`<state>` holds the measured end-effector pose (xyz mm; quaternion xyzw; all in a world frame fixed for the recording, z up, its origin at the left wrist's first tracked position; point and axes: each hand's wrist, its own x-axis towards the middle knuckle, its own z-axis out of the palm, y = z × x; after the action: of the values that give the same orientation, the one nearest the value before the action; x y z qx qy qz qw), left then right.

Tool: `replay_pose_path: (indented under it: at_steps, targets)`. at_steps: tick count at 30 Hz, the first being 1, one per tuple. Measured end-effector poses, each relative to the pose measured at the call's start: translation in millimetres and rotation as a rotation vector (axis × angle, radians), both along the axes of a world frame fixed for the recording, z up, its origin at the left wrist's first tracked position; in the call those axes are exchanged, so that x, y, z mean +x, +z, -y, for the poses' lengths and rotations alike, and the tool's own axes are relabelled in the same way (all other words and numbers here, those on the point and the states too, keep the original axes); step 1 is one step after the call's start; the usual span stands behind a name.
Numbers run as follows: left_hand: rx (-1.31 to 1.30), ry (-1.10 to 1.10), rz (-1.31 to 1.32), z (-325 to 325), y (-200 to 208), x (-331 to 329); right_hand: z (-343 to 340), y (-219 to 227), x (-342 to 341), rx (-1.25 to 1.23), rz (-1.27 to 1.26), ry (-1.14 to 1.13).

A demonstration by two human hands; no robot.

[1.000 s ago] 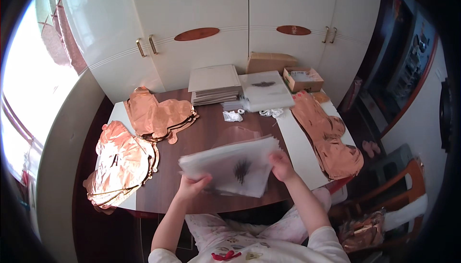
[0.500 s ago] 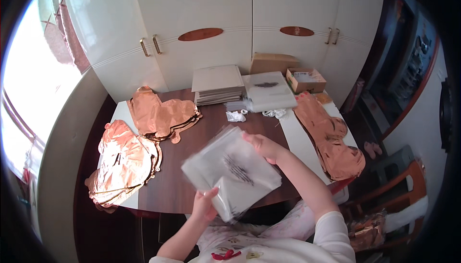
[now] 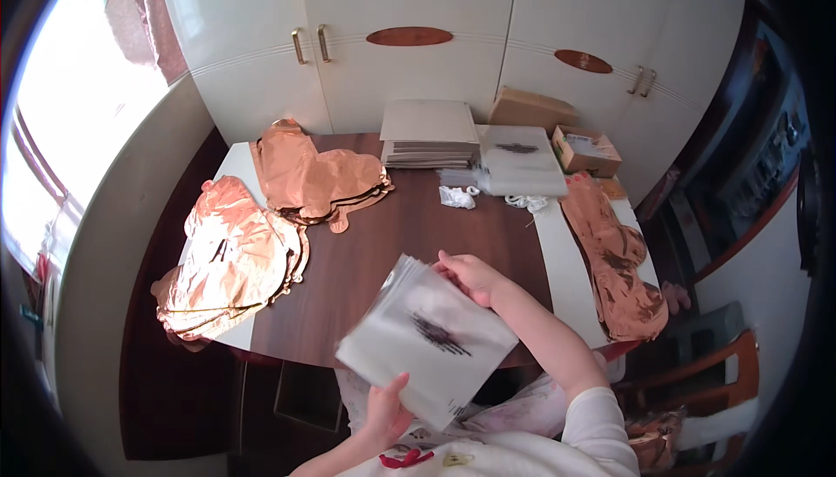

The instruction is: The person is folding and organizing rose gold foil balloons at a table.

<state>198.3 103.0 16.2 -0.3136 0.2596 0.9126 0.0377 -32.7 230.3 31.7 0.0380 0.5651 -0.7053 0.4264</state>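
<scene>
I hold a stack of clear plastic bags (image 3: 396,320) with dark print, tilted over the near edge of the table. My left hand (image 3: 389,409) grips its near left side, thumb lying on top and the fingers hidden underneath. At the far right edge my right hand (image 3: 472,280) is closed around the bags, with several loose layers fanned at the far corner. To the left lie copper-coloured foil balloons, flat and uninflated, in a near pile (image 3: 228,255) and a far pile (image 3: 318,168).
More foil balloons (image 3: 610,259) lie along the table's right end. At the back stand a stack of grey cardboard sheets (image 3: 428,128), another pile of clear bags (image 3: 522,172), a small open carton (image 3: 588,162) and white ribbon coils (image 3: 527,204). A wooden chair (image 3: 740,372) stands right.
My view has shifted, moving the table rightward and upward in the picture. The bag stack has come lower, and its near corner, folded up before, now lies flat. Both hands stay on it.
</scene>
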Motion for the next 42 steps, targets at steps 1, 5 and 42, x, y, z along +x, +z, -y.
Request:
replay_pose_path:
  at_steps: [1,5,42]
  targets:
    - [0.020,0.003,0.012,-1.4,-5.6,5.8,2.5,0.4,3.1,-0.004,0.005,0.076]
    - [0.017,0.067,0.029,-7.8,-13.0,21.6,6.4,-3.6,6.3,-0.005,-0.082,0.320]
    - [0.195,0.033,-0.085,-12.1,-58.9,47.1,52.9,0.3,-18.2,0.689,-0.877,0.674]
